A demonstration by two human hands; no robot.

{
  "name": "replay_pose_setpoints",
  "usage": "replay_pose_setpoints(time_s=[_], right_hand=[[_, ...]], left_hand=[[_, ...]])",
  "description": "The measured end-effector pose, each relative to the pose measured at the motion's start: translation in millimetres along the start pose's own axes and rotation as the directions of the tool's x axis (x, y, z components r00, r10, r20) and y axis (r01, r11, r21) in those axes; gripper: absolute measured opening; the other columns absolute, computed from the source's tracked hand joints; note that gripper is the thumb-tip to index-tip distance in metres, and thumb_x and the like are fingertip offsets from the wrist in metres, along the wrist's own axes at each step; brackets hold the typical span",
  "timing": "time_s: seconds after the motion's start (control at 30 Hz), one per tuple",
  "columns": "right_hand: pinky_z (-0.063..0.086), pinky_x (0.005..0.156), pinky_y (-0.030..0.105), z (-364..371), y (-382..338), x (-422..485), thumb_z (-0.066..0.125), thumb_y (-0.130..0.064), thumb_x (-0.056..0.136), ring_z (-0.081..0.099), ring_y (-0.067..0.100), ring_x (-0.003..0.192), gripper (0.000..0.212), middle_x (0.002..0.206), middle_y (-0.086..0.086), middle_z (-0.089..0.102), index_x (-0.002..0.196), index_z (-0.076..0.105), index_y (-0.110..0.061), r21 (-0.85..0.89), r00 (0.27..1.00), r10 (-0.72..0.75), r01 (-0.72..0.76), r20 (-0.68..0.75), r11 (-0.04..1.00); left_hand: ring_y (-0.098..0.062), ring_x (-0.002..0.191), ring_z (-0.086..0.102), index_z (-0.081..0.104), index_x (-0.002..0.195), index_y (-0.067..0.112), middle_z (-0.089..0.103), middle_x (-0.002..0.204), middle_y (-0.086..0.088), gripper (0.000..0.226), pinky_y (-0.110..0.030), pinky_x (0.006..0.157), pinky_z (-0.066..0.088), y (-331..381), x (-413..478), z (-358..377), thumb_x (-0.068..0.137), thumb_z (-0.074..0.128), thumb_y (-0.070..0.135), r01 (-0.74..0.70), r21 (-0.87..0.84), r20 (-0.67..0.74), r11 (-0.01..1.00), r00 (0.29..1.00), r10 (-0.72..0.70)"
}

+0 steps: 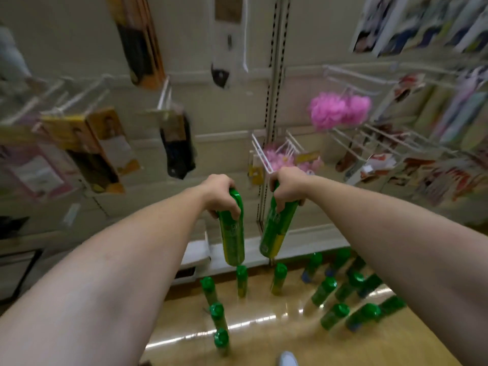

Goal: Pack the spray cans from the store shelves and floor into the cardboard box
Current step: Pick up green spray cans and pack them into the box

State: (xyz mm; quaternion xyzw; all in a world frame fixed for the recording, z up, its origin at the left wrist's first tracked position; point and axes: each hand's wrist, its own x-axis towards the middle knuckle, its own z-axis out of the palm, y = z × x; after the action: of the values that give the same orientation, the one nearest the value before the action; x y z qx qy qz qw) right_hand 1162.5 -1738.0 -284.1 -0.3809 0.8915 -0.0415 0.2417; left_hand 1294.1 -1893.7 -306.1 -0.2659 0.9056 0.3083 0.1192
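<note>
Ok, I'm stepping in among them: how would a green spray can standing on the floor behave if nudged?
Probably tips easily: the standing spray can is tall and narrow on a glossy floor. Once down, its round body would likely roll. Seems fairly light: the left hand and right hand each hold one by its top.

hanging packs [435, 122] at right motion-blurred, labels on held spray cans [233, 233] unreadable, shoe [287, 359] cut off by bottom edge
</note>
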Motion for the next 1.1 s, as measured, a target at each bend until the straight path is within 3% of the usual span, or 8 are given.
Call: replay_pose_setpoints(time_s=[0.23, 0.33, 0.47, 0.6, 0.8, 1.0, 1.1], right_hand=[[0.061, 0.049, 0.041, -108, -53, -62, 0.081, -0.01, 0.069, 0.062, 0.031, 0.091, 0.035, 0.106, 0.012, 0.063, 0.102, 0.07, -0.014, -0.013, 0.99, -0.107, 0.106, -0.092, 0.994], [0.056, 0.045, 0.029, -144, -75, -72, 0.082, -0.014, 0.066, 0.063, 0.029, 0.089, 0.036, 0.105, 0.011, 0.064, 0.101, 0.071, -0.012, -0.066, 0.977, -0.175, 0.168, -0.124, 0.984], [0.063, 0.068, 0.04, -179, -101, -78, 0.083, -0.02, 0.063, 0.065, 0.029, 0.088, 0.041, 0.105, 0.011, 0.065, 0.102, 0.072, -0.012, -0.125, 0.94, -0.301, 0.283, -0.162, 0.951], [0.063, 0.059, 0.05, -196, -128, -84, 0.081, -0.01, 0.07, 0.064, 0.036, 0.09, 0.036, 0.105, 0.016, 0.062, 0.104, 0.069, -0.005, -0.111, 0.899, -0.42, 0.408, -0.125, 0.906], [0.05, 0.042, 0.025, -198, -180, -88, 0.08, -0.015, 0.07, 0.062, 0.026, 0.085, 0.031, 0.102, 0.01, 0.066, 0.1, 0.072, -0.01, -0.242, 0.783, -0.614, 0.581, -0.094, 0.777], [0.052, 0.06, 0.029, -176, -248, -94, 0.082, -0.016, 0.061, 0.062, 0.025, 0.084, 0.026, 0.096, 0.007, 0.069, 0.087, 0.075, -0.013, -0.271, 0.652, -0.757, 0.724, -0.032, 0.635], [0.063, 0.065, 0.042, -157, -287, -101, 0.081, -0.016, 0.059, 0.063, 0.029, 0.087, 0.028, 0.099, 0.01, 0.068, 0.086, 0.074, -0.016, -0.261, 0.593, -0.805, 0.78, 0.019, 0.569]], left_hand=[[-0.024, 0.085, 0.069, 0.065, 0.116, 0.011, 0.062, 0.106, -0.009, 0.054, -0.037, 0.056, 0.062, 47, -77, -99, 0.069, 0.092, 0.014, 0.001, -0.053, -0.096, 0.999, 0.995, -0.007], [-0.025, 0.089, 0.07, 0.067, 0.113, 0.01, 0.065, 0.107, -0.01, 0.049, -0.036, 0.058, 0.062, 60, -104, -134, 0.071, 0.091, 0.016, 0.026, -0.064, -0.163, 0.998, 0.986, -0.036], [-0.029, 0.095, 0.07, 0.066, 0.114, 0.011, 0.065, 0.111, -0.012, 0.046, -0.041, 0.067, 0.064, 69, -135, -168, 0.073, 0.088, 0.013, 0.069, -0.128, -0.254, 0.989, 0.962, -0.1], [-0.028, 0.091, 0.072, 0.068, 0.107, 0.009, 0.069, 0.107, -0.013, 0.037, -0.039, 0.064, 0.063, 69, -167, -183, 0.075, 0.087, 0.012, 0.14, -0.15, -0.33, 0.979, 0.926, -0.183], [-0.03, 0.088, 0.072, 0.068, 0.106, 0.007, 0.069, 0.105, -0.015, 0.037, -0.043, 0.061, 0.063, 55, -218, -190, 0.074, 0.087, 0.01, 0.253, -0.246, -0.447, 0.936, 0.827, -0.341], [-0.031, 0.093, 0.072, 0.07, 0.104, 0.008, 0.069, 0.107, -0.013, 0.039, -0.045, 0.064, 0.064, 23, -284, -189, 0.071, 0.089, 0.012, 0.379, -0.345, -0.509, 0.858, 0.692, -0.511], [-0.028, 0.094, 0.07, 0.069, 0.109, 0.008, 0.067, 0.109, -0.011, 0.043, -0.044, 0.065, 0.064, 5, -317, -182, 0.072, 0.09, 0.013, 0.434, -0.391, -0.515, 0.811, 0.627, -0.584]])
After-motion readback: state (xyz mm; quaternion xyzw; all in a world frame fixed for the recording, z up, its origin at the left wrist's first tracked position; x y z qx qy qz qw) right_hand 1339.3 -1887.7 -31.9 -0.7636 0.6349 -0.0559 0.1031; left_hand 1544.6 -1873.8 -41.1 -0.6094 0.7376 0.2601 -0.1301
